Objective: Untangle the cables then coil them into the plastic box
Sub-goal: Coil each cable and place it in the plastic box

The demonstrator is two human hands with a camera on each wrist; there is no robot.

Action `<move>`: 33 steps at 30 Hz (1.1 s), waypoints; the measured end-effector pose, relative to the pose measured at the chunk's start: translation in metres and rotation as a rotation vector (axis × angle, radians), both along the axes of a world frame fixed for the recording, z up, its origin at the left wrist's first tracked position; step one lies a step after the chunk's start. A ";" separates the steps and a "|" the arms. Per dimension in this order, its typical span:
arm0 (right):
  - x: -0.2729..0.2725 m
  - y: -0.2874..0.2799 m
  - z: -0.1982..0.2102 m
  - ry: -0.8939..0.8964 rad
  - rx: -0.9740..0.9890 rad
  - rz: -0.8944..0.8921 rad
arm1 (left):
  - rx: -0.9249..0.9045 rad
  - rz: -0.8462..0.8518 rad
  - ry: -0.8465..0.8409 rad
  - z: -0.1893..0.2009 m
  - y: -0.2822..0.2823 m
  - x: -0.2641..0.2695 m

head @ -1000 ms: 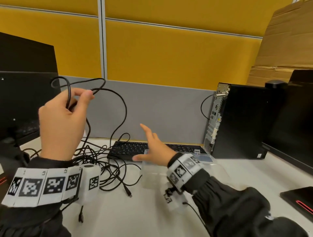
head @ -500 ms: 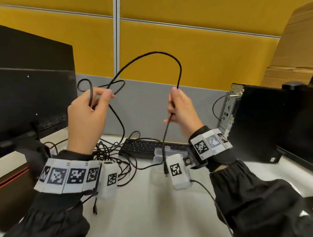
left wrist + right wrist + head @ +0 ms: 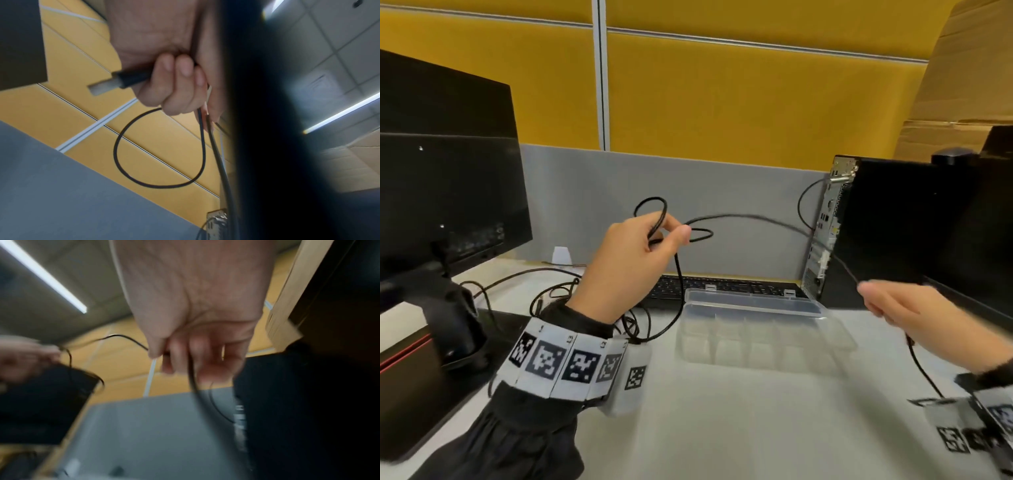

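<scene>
A thin black cable (image 3: 743, 216) runs stretched between the left grip (image 3: 635, 263) and the right grip (image 3: 900, 308), looped above the left one. Below and between them the clear plastic box (image 3: 756, 329) lies open; a tangle of black cables (image 3: 551, 294) sits beneath the left grip.

I see plastic box (image 3: 753, 308) mid-tabletop (image 3: 722, 411) | keyboard (image 3: 722, 286) behind | cable tangle (image 3: 558, 298) left | computer tower (image 3: 876, 233) right

Black cable (image 3: 750, 217); clear plastic box (image 3: 756, 329); yellow-and-grey partition (image 3: 722, 113); black-and-white checkered wristbands (image 3: 565, 363).
</scene>
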State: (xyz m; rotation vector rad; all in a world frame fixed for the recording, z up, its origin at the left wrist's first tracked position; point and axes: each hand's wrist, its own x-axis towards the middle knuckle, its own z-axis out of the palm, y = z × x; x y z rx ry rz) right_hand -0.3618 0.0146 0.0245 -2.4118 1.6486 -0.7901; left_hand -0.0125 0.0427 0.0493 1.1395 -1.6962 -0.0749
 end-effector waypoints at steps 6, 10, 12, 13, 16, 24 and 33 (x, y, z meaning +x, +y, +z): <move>0.004 0.007 -0.002 0.071 -0.123 -0.041 | 0.107 -0.067 -0.131 -0.017 -0.004 -0.031; 0.091 0.021 0.004 -0.042 -0.151 0.225 | 0.172 -0.085 -0.160 -0.028 -0.009 -0.050; 0.126 0.017 -0.012 -0.055 -0.087 0.324 | 0.178 -0.117 -0.160 -0.029 -0.009 -0.053; 0.137 0.015 -0.021 -0.109 -0.093 0.374 | 0.179 -0.139 -0.160 -0.028 -0.008 -0.054; 0.143 0.005 -0.033 -0.197 -0.208 0.424 | 0.191 -0.210 -0.123 -0.022 -0.006 -0.051; 0.049 -0.011 -0.017 0.084 -0.271 -0.070 | 0.221 -0.145 0.051 -0.004 -0.008 -0.016; 0.043 0.004 0.021 -0.429 -0.155 0.259 | 0.344 -0.187 0.077 -0.005 -0.005 -0.026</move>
